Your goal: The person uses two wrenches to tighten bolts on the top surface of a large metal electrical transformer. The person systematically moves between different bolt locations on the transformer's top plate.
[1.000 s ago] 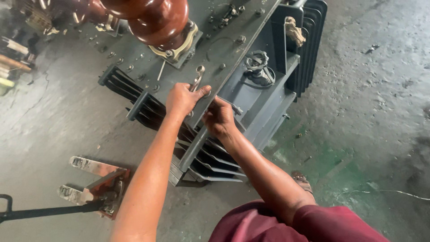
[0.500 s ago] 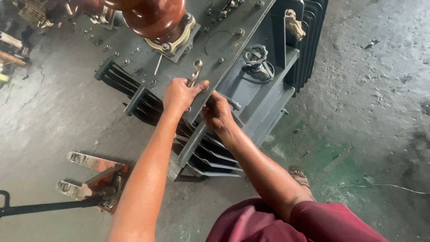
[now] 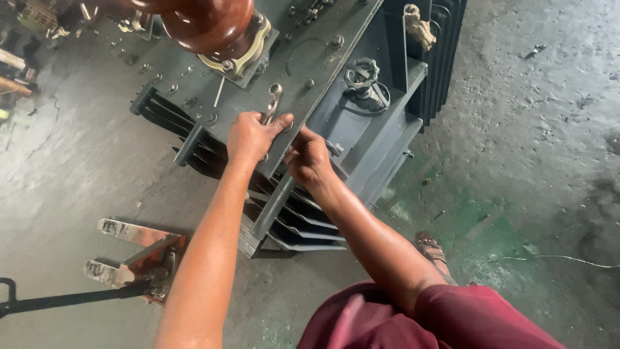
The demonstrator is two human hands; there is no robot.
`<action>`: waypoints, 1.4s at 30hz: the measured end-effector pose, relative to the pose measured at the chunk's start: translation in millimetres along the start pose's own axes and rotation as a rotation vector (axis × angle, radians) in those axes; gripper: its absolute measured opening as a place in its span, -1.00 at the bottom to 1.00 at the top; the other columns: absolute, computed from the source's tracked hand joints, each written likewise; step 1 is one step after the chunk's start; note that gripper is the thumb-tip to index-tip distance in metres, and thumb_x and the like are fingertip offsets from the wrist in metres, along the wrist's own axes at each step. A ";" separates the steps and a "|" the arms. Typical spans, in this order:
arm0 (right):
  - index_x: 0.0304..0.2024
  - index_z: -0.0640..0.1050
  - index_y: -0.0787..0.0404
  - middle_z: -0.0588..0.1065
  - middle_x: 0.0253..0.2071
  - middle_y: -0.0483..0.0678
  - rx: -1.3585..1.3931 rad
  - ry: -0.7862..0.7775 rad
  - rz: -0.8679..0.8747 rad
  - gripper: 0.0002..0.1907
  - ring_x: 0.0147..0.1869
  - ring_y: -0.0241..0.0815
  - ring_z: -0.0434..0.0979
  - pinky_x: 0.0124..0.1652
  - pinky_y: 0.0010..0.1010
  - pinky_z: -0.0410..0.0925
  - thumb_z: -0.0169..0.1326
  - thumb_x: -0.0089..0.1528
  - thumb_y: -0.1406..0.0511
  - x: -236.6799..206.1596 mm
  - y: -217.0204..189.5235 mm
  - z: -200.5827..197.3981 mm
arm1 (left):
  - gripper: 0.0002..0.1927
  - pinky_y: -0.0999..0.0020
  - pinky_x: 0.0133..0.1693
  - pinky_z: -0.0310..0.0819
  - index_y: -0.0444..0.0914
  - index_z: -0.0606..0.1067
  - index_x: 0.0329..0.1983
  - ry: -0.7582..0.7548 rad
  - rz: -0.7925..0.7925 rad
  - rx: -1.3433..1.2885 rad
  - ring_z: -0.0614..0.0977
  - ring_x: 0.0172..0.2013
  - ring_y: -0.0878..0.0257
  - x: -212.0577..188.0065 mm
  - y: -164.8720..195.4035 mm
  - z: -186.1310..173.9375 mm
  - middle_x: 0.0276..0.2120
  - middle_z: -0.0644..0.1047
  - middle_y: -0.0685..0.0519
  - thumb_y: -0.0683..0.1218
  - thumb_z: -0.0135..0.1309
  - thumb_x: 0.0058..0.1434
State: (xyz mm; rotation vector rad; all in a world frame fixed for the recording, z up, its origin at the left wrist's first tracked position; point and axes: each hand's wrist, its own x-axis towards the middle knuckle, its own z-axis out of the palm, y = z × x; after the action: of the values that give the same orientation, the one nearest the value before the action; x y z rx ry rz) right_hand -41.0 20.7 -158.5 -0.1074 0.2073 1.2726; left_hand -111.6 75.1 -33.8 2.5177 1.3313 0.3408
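Note:
A grey transformer tank [image 3: 361, 139] with cooling fins stands on the concrete floor, its bolted lid [image 3: 303, 45] facing me. My left hand [image 3: 248, 137] is closed around a metal ring spanner [image 3: 273, 102] lying on the lid's near edge, its ring end pointing away from me. My right hand [image 3: 309, 158] grips under the lid's rim just beside it, fingers curled; what they hold is hidden. A brown ceramic bushing [image 3: 206, 22] rises from the lid at the top.
A hand pallet truck [image 3: 132, 265] with a black handle sits at the lower left. A valve handwheel [image 3: 363, 74] sticks out of the tank side. My sandalled foot [image 3: 431, 249] stands on green-stained floor. Clutter lies at the top left.
The view has shifted slightly; both hands stay at the lid's edge, and the left hand with the spanner has turned a little.

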 end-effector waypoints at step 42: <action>-0.30 0.57 0.13 0.55 -0.39 -0.18 0.006 -0.032 0.053 -0.76 -0.36 -0.39 0.48 -0.37 -0.64 0.30 0.05 0.35 0.14 -8.9 -4.5 -14.1 | -0.24 0.09 -0.50 0.41 -0.31 0.47 -0.60 0.052 0.016 -0.031 0.61 -0.58 0.00 -4.3 11.5 1.0 -0.67 0.51 -0.08 0.49 0.32 -0.07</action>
State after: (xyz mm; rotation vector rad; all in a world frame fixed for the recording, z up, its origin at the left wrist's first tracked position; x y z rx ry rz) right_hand -40.5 8.3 -170.5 -0.0765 0.1877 1.3257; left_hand -104.8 65.2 -31.1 2.5110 1.3153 0.4295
